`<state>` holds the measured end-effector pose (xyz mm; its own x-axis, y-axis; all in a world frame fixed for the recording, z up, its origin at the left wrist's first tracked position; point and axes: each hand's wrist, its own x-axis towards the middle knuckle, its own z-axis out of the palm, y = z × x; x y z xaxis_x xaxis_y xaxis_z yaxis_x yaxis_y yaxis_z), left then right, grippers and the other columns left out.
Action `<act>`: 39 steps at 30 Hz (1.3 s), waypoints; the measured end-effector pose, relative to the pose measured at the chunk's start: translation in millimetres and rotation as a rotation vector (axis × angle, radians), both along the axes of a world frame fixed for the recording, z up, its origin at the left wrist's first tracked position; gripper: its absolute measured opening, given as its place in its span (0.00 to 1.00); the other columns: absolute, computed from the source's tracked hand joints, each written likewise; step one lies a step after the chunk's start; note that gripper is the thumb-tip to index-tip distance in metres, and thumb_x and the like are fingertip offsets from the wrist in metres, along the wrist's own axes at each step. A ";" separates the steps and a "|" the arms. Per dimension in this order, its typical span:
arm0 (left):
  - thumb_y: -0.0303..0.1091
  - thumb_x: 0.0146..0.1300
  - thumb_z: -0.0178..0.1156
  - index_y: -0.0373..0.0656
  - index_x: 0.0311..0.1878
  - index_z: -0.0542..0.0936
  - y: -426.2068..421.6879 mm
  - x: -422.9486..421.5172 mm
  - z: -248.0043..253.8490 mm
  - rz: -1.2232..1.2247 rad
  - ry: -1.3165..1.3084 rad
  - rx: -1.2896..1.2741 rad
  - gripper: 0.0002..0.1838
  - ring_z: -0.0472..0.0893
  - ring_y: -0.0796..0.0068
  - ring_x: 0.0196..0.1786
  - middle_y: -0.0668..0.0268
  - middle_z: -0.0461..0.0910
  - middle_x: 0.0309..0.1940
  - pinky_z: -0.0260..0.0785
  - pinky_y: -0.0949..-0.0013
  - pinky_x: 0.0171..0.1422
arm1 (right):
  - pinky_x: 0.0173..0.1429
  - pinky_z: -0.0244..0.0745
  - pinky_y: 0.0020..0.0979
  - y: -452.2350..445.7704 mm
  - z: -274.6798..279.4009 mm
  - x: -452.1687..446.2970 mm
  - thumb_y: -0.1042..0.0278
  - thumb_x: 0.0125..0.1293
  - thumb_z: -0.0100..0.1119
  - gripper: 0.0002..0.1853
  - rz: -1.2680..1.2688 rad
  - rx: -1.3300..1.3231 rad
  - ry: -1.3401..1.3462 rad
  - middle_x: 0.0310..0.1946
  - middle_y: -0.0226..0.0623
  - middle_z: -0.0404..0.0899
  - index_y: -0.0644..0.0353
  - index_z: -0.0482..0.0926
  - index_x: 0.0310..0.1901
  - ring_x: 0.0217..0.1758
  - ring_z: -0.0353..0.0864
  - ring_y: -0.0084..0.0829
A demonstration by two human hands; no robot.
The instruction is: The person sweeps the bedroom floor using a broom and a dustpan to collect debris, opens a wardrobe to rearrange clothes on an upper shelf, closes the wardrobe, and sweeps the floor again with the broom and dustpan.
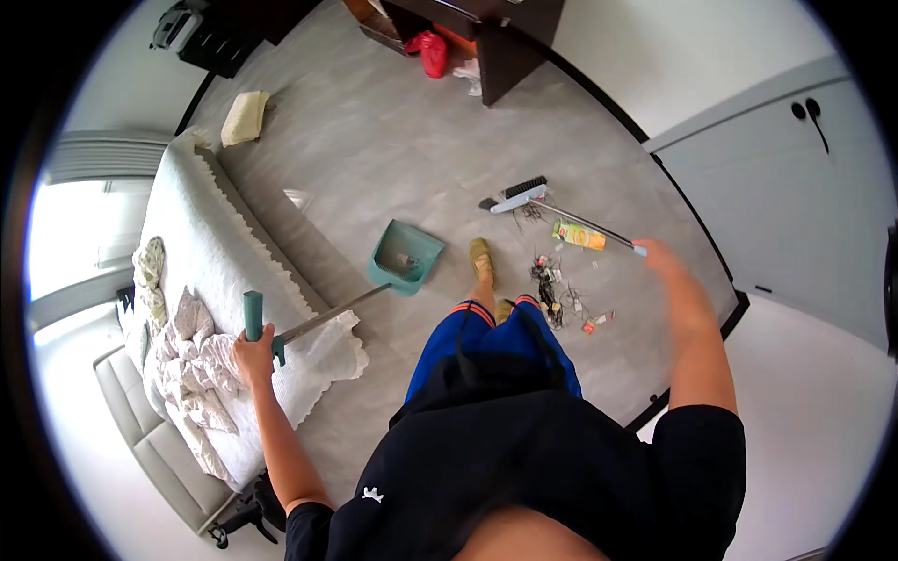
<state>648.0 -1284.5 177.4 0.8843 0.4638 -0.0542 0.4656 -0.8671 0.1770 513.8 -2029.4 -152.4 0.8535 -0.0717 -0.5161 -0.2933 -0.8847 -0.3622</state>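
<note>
My left hand (253,355) is wrapped round the handle of a green dustpan (409,254), whose pan rests on the floor with some debris inside. On the right, my right hand (658,256) grips the end of a broom's metal pole. The broom head (519,194), pale with dark bristles, lies on the floor ahead of my feet, with small debris beside it. A green and yellow packet (579,234) sits just under the pole. Scattered small litter (547,288) with bits of wire and paper covers the floor right of my feet.
A bed (210,243) with rumpled bedding stands at the left, a folded cream cloth (245,118) near its far end. Ahead are a dark desk (510,56) and a red bag (430,53). Grey doors (795,187) line the right wall. A black wheeled base (248,524) is at lower left.
</note>
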 end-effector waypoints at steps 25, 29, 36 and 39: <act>0.30 0.42 0.64 0.34 0.32 0.78 24.5 -184.4 42.3 0.223 -0.265 -0.510 0.12 0.72 0.80 0.25 0.66 0.75 0.24 0.64 0.78 0.31 | 0.48 0.68 0.37 220.4 -21.5 9.0 0.64 0.54 0.52 0.21 0.042 0.085 -0.058 0.41 0.47 0.74 0.52 0.69 0.52 0.45 0.73 0.42; 0.28 0.43 0.63 0.33 0.32 0.77 15.8 -235.6 49.1 0.263 -0.295 -0.600 0.12 0.72 0.80 0.25 0.66 0.75 0.24 0.64 0.78 0.31 | 0.50 0.68 0.37 202.5 29.6 -11.0 0.68 0.52 0.51 0.21 0.094 0.032 0.201 0.42 0.46 0.74 0.49 0.70 0.52 0.47 0.73 0.41; 0.27 0.42 0.63 0.32 0.31 0.77 36.3 -329.3 27.1 0.227 -0.288 -0.704 0.11 0.72 0.82 0.25 0.68 0.74 0.23 0.63 0.80 0.33 | 0.53 0.67 0.34 109.3 53.4 -128.2 0.69 0.50 0.53 0.23 0.202 -0.126 0.203 0.46 0.41 0.73 0.46 0.71 0.51 0.49 0.72 0.39; 0.27 0.42 0.63 0.33 0.30 0.77 45.6 -365.1 15.7 0.196 -0.264 -0.773 0.11 0.72 0.82 0.26 0.69 0.74 0.22 0.63 0.79 0.33 | 0.54 0.66 0.34 104.4 85.2 -180.4 0.68 0.50 0.54 0.22 0.219 -0.239 0.229 0.46 0.41 0.73 0.46 0.71 0.51 0.50 0.72 0.38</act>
